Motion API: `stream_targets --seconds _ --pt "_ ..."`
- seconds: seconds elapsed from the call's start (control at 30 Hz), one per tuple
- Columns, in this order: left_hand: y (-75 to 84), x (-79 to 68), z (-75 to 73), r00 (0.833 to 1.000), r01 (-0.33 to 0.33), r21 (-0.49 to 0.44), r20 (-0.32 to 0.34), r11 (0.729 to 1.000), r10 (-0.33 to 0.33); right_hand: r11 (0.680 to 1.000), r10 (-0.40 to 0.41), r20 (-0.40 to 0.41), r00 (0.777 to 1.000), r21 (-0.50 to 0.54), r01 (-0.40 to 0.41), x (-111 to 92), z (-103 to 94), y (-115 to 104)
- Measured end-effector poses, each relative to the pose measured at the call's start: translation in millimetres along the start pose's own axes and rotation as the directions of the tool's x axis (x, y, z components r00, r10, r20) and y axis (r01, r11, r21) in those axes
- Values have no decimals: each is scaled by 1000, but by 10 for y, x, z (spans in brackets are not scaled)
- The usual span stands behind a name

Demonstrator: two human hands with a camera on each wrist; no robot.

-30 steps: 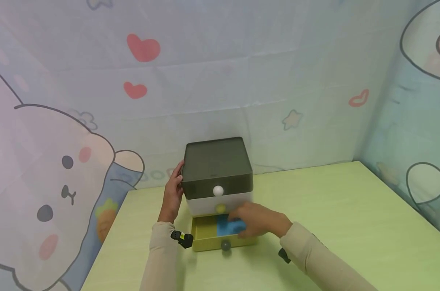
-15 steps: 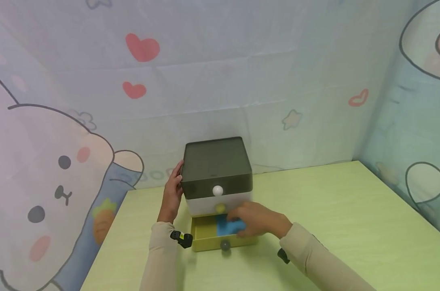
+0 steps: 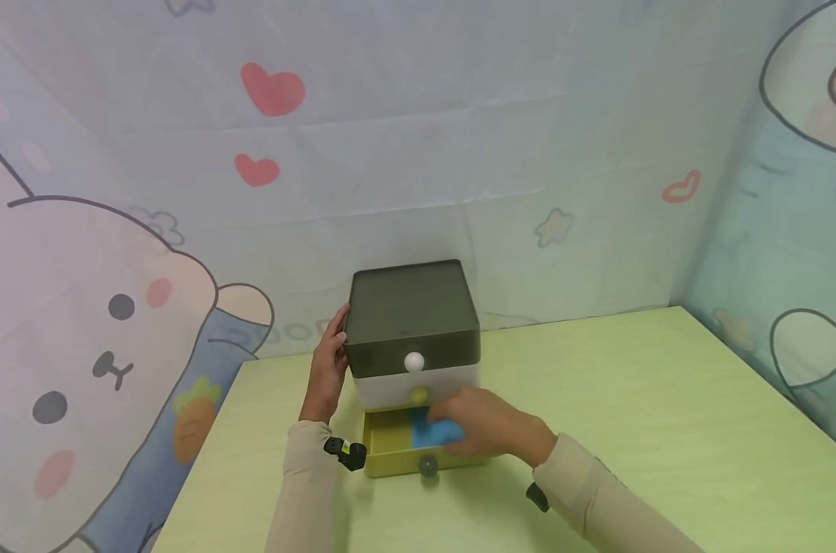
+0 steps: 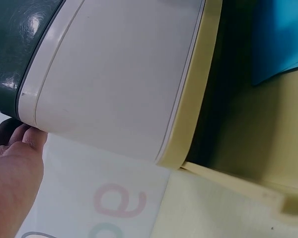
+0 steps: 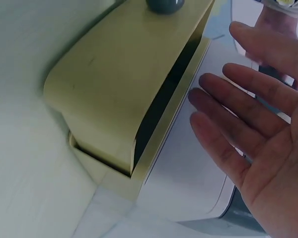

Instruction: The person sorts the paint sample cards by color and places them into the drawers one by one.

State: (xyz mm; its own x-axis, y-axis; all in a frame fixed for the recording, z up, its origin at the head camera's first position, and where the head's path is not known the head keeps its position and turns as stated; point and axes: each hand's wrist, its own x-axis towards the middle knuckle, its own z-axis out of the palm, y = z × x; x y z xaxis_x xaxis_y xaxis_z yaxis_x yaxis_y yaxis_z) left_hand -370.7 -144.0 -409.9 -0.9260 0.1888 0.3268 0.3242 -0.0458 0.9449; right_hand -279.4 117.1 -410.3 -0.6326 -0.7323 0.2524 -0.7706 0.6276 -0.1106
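Observation:
A stacked drawer box [image 3: 413,303] has a dark green top tier, a white middle and a yellow bottom drawer [image 3: 396,464] that is pulled out. Inside that drawer lies a flat blue sheet [image 3: 425,435], its straight edges showing in the left wrist view. My left hand [image 3: 326,372] rests against the box's left side, fingers along the green and white tiers. Over the right part of the drawer is my right hand [image 3: 490,425], overlapping the sheet in the head view. Its fingers [image 5: 243,104] are extended and spread in the right wrist view, with nothing in them.
The box stands on a pale yellow-green table [image 3: 598,392]. Behind it hangs a printed cloth [image 3: 404,153] with hearts and cartoon animals. The tiers carry round knobs: a white knob [image 3: 414,362], a yellow knob [image 3: 419,395] and a grey knob [image 3: 428,465] on the pulled-out drawer.
My right hand has turned slightly over the drawer, its fingertips shifting a little left. The left hand, box and drawer have stayed in place.

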Motion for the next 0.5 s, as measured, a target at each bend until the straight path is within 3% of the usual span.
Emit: stream_targets --seconds 0.2,0.4,0.5 --pt "-11 11 3 1000 -4 3 -1 1000 4 998 -19 -21 1000 -57 18 10 60 -95" --pt "-14 12 7 1000 -9 20 -1 1000 9 996 83 30 996 -28 -82 -37 171 -217" --pt "-17 13 6 1000 -9 25 -4 1000 9 991 114 26 993 -78 -112 -75 271 -256"
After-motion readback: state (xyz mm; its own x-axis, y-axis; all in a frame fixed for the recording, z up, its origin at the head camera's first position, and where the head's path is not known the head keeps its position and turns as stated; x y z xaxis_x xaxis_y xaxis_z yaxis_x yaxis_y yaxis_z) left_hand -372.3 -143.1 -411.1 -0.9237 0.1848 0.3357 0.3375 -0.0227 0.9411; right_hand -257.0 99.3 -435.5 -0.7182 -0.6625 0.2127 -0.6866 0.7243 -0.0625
